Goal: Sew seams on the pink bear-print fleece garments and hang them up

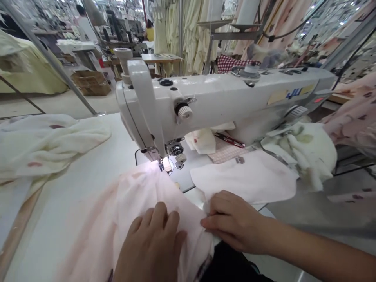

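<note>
Light pink fabric (143, 188) runs from under the presser foot of a white sewing machine (211, 98) toward the front edge of the table. On top of this fabric rests my left hand (152, 243), fingers bent and slightly apart, their tips partly hidden. My right hand (232, 219) is closed, pinching the fabric's right edge between thumb and fingers. The lit needle area (163, 164) sits beyond my left hand, with the cloth's far end touching it. Just past my right hand lies a separate pale pink cut piece (249, 176).
Red-handled thread snips (230, 140) lie on fabric scraps under the machine arm. Cream printed cloth (53, 145) is heaped on the left, and another cream bundle (305, 149) lies on the right. A metal pole (55, 62) rises at the left. Behind are hanging garments and a cardboard box (91, 83).
</note>
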Motion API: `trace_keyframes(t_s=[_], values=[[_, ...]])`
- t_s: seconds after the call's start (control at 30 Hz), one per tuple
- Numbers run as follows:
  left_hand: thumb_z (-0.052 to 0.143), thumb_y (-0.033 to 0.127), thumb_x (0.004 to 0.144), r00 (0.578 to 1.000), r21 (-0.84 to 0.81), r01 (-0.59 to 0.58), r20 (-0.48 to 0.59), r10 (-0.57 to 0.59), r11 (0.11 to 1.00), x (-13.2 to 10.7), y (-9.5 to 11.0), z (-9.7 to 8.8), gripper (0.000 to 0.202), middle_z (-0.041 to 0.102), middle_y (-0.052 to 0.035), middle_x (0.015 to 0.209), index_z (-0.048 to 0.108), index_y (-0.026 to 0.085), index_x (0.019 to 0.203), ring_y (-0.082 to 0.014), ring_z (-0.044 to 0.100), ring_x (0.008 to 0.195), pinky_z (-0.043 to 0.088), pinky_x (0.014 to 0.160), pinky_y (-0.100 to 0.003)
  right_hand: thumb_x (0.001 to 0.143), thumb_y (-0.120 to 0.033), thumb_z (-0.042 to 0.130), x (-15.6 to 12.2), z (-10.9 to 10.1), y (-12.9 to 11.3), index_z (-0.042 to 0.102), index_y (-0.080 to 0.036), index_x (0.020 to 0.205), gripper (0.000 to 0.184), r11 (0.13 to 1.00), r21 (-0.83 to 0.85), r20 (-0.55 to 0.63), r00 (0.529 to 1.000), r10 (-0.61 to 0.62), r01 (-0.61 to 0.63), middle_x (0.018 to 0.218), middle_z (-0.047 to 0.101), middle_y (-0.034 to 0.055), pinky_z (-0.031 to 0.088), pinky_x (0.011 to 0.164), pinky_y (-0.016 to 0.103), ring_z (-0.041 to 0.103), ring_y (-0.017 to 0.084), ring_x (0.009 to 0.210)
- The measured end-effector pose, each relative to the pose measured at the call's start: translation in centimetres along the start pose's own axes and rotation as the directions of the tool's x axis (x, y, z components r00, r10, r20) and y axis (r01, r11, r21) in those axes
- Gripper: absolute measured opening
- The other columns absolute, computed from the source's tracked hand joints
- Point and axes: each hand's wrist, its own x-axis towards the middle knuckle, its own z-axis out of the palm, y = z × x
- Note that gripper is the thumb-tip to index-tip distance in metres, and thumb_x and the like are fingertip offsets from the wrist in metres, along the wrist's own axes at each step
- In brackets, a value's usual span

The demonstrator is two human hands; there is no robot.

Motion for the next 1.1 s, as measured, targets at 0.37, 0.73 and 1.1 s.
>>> trace_keyframes(t_s=[0.37,0.73,1.1], values=[[0.042,0.031,0.083,0.987,0.157,-0.136,-0.064,0.147,0.978,-1.1,-1.3,2.0,0.041,0.044,-0.0129,0.139,0.050,0.020,0.122,-0.0328,0.045,0.123,0.037,0.093,-0.058,0.089,-0.015,0.044,0.5,-1.0,0.1,0.061,-0.013,0.097,0.019,0.995,-0.052,0.096,0.992,-0.079,0.085,0.089,0.061,0.0084,0.040,0.067,0.031,0.048,0.017,0.078],[0.040,0.031,0.087,0.976,-0.035,-0.196,0.088,0.199,0.980,4.3,-11.3,0.4,0.032,0.051,-0.0118,0.130,0.051,0.022,0.116,-0.0255,0.045,0.121,0.024,0.104,-0.050,0.089,-0.019,0.051,7.9,0.9,3.5,0.063,-0.018,0.095,0.013,0.936,-0.211,0.149,0.955,-0.255,0.282,0.105,0.065,-0.0013,0.036,0.064,0.032,0.049,0.016,0.078],[0.034,0.028,0.084,0.980,-0.005,-0.186,0.077,0.185,0.983,9.2,-18.5,1.0,0.031,0.062,-0.0122,0.107,0.062,0.018,0.093,-0.0275,0.051,0.109,0.031,0.098,-0.045,0.088,-0.023,0.048,11.1,2.6,5.4,0.063,-0.021,0.103,0.022,0.949,-0.298,0.012,0.995,-0.101,0.100,0.101,0.063,0.0049,0.041,0.074,0.034,0.056,0.020,0.082]])
